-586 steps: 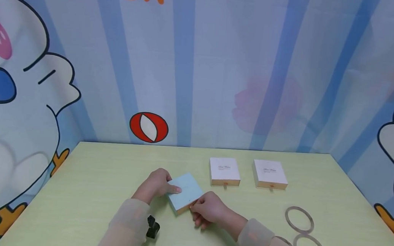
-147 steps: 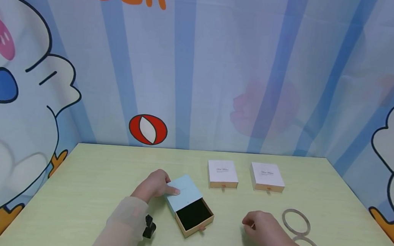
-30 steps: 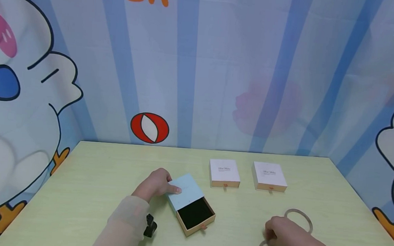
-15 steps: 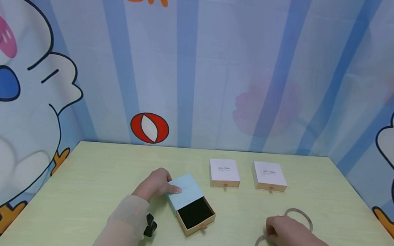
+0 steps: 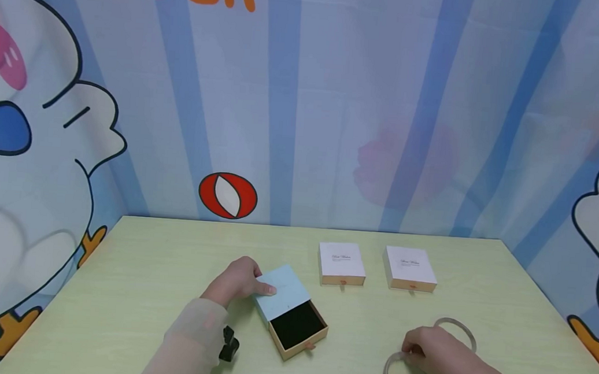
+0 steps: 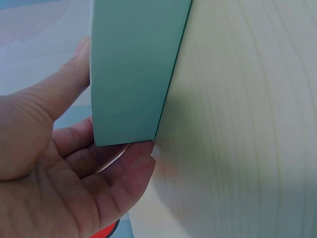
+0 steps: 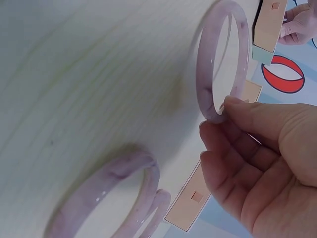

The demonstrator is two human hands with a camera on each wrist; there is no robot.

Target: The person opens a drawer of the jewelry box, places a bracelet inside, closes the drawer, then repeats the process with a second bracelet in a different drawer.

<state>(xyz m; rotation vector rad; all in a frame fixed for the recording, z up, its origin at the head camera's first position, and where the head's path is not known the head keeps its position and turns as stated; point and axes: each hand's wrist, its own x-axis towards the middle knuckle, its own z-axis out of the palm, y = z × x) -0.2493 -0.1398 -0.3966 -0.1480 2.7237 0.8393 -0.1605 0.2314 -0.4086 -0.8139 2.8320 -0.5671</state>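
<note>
Pinching a pale bangle (image 7: 205, 64) between thumb and fingers, your right hand (image 5: 439, 350) is just beside two more bangles (image 7: 94, 192) lying on the table (image 5: 167, 293). Farther in, your left hand (image 5: 235, 279) grips the light-blue box (image 5: 284, 293), thumb on top, its dark-lined drawer (image 5: 297, 326) standing partly out toward you and to the right. Beyond, two white boxes (image 5: 342, 259) sit slightly apart before a blue-striped backdrop (image 5: 326, 96) with a red-and-white ball printed low.
</note>
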